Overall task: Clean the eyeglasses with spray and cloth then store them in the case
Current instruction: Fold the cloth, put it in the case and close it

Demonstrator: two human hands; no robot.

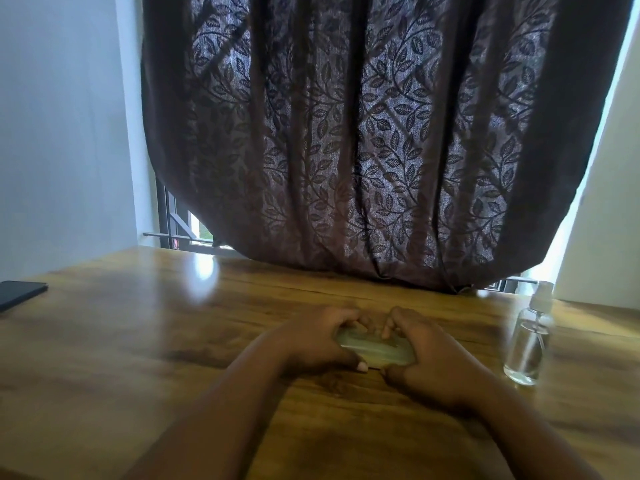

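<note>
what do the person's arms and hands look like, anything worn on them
Both forearms come into view bare, with no sleeves showing. The left hand and right hand wear no gloves, and no rings, watch or bracelets can be seen on the fingers or wrists. One short, plain thumbnail shows on the left hand. The picture is slightly blurred, so very fine details cannot be ruled out.

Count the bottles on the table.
1. The clear spray bottle stands upright at the right of the wooden table, beside the right hand. No other shows; the table's near edge is out of view.
</note>
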